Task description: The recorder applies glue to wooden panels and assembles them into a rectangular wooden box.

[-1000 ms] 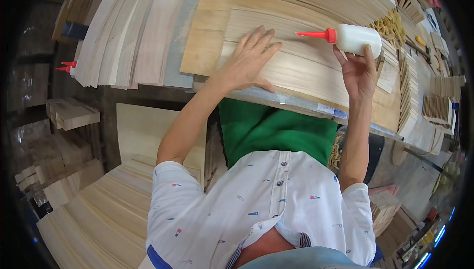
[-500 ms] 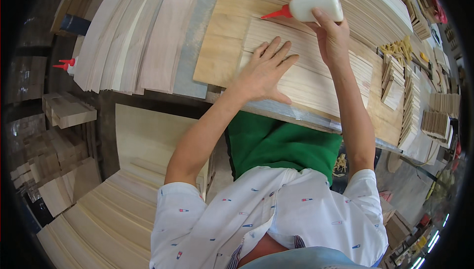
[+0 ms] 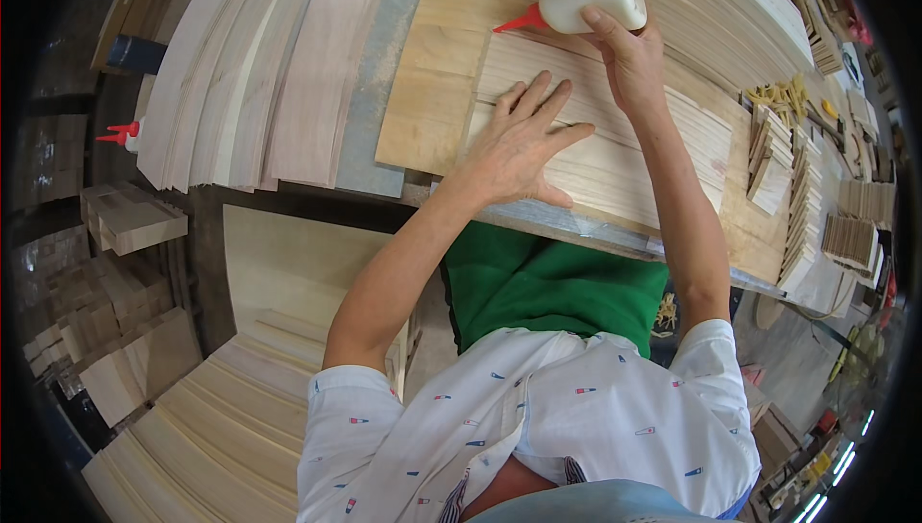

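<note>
My right hand (image 3: 629,62) is wrapped round a white squeeze bottle (image 3: 595,0), tilted so that its red nozzle points left and down. The nozzle tip is at the far left corner of a set of pale grooved wooden strips (image 3: 634,158) lying side by side. My left hand (image 3: 523,144) rests on the near left part of these strips with its fingers spread, holding nothing. A flat, yellowish board (image 3: 427,81) shows to the left of the strips. Whether any glue is coming out of the nozzle is too small to see.
Long thin boards (image 3: 240,62) are stacked at the left of the bench, and more long strips (image 3: 691,4) lie behind. Small wooden pieces (image 3: 771,163) stand in rows at right. Another red-tipped bottle (image 3: 127,134) is at the far left. Stacked boards (image 3: 192,427) lie below left.
My right hand has moved left and slightly up with the bottle, bringing the nozzle to the strips' far left corner. My left hand has stayed almost in place, its forefinger shifting a little.
</note>
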A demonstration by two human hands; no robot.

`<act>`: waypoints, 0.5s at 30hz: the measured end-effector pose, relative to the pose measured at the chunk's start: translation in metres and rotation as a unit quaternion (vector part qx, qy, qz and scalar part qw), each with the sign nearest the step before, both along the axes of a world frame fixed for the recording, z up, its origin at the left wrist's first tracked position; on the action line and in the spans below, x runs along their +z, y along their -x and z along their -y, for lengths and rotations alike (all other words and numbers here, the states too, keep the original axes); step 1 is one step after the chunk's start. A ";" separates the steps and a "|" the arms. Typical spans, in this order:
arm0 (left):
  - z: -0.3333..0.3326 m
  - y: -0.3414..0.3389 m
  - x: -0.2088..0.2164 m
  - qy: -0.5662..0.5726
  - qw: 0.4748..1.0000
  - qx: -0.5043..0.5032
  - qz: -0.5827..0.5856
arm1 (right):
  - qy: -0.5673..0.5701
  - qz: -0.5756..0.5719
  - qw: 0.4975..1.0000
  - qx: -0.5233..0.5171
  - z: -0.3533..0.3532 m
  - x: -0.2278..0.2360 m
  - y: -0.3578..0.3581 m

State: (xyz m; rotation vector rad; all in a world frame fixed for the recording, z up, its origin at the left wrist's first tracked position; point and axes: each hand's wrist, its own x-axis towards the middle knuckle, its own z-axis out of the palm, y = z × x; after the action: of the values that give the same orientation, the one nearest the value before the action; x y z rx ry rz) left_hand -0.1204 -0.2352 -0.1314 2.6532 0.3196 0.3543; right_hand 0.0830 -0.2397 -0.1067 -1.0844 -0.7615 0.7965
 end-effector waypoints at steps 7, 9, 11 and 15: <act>0.000 0.000 0.002 0.007 1.000 0.003 0.003 | 0.011 0.068 0.998 0.007 0.004 0.009 -0.001; 0.000 -0.001 0.002 0.010 1.000 0.003 0.001 | 0.017 0.078 0.997 0.003 0.005 0.012 -0.003; 0.001 -0.001 0.003 0.016 1.000 0.006 -0.003 | 0.019 0.084 0.996 0.001 0.008 0.014 -0.006; 0.003 -0.001 0.004 0.018 1.000 0.013 -0.015 | 0.022 0.099 0.995 -0.013 0.025 0.016 -0.021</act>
State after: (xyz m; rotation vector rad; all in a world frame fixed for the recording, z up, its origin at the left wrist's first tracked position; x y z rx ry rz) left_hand -0.1191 -0.2378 -0.1271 2.6237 0.3673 0.3142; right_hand 0.1041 -0.2643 -0.0906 -1.2234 -0.8986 0.6921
